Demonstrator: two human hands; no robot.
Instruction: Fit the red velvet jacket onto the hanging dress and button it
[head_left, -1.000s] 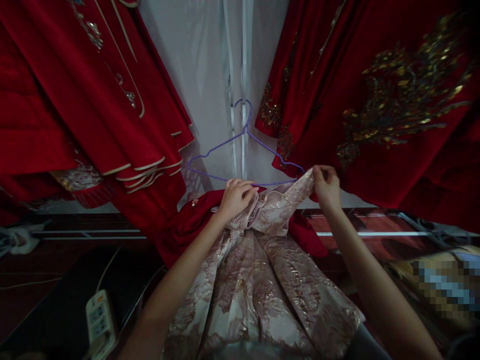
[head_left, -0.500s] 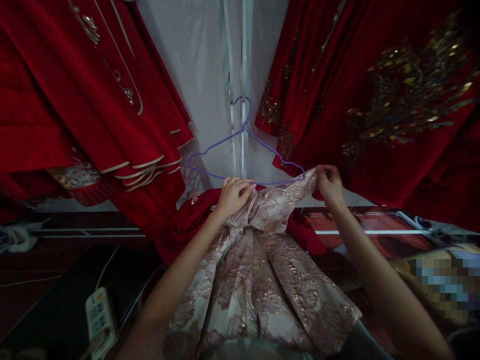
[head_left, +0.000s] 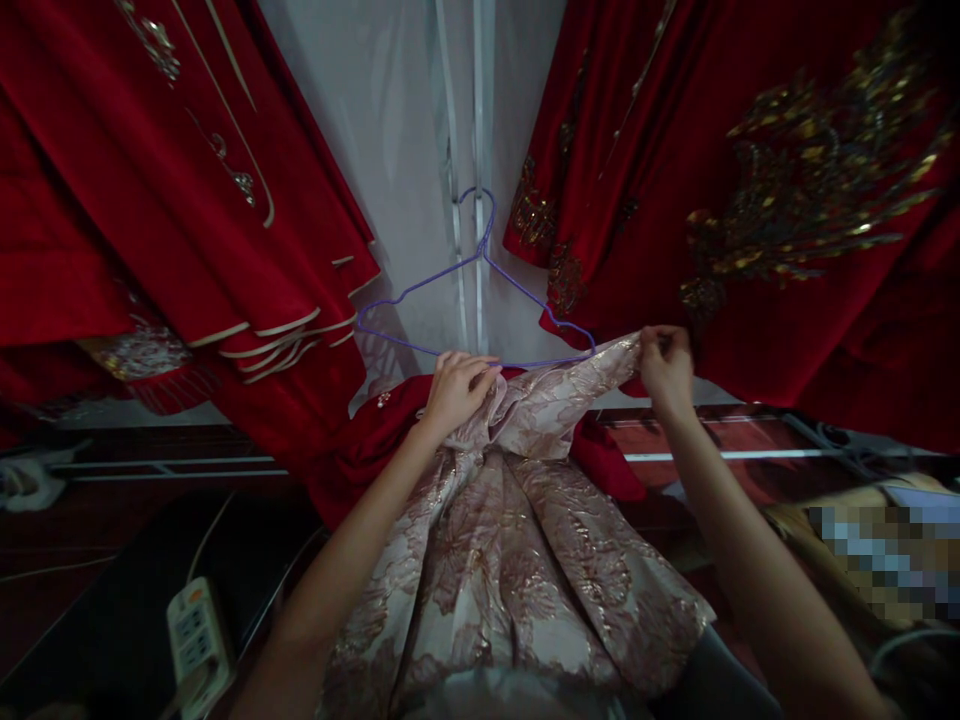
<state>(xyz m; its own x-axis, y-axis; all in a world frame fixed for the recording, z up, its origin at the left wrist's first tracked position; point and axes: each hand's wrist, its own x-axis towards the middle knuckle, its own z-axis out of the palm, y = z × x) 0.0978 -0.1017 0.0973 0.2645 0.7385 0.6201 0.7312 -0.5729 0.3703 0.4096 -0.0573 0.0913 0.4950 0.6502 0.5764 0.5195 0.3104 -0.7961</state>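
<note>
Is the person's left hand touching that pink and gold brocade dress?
Touching. The head view shows the left hand closed on a bunch of the brocade dress at its top edge, just under the purple wire hanger.

Pink-gold brocade dress [head_left: 517,560] bunched at purple wire hanger's [head_left: 472,300] bottom bar.

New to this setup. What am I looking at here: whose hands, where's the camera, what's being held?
There is no machine: a person works with two bare hands, filmed by a camera worn on the head that looks forward and down. The left hand grips the gathered top of a pale pink and gold brocade garment together with the bottom bar of a purple wire hanger. The right hand pinches the garment's upper corner near the hanger's right end. Red embroidered robes hang to both sides against a white wall. A white power strip lies lower left.
</note>
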